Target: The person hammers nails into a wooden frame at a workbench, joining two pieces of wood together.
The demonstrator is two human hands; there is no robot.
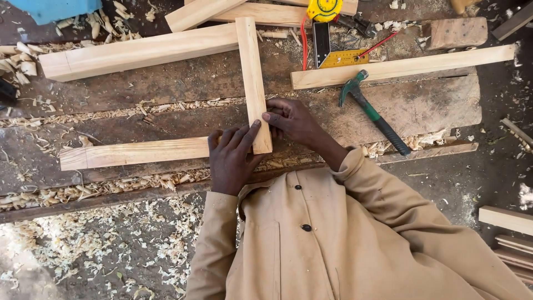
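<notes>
**Two bare hands meeting close together in front of the chest**

Both arms, in tan sleeves, bend inward from the bottom of the view. The left hand [232, 161] lies palm down, fingers spread and pointing away from the body, thumb stretched toward the right. The right hand [293, 121] sits just beyond it, wrist bent, fingers curled inward in a pinch.

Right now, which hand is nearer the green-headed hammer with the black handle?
The right hand. It rests at the right edge of the upright pale wooden slat, with the hammer off to its right. The left hand lies farther away, left of the slat's lower end.
</notes>
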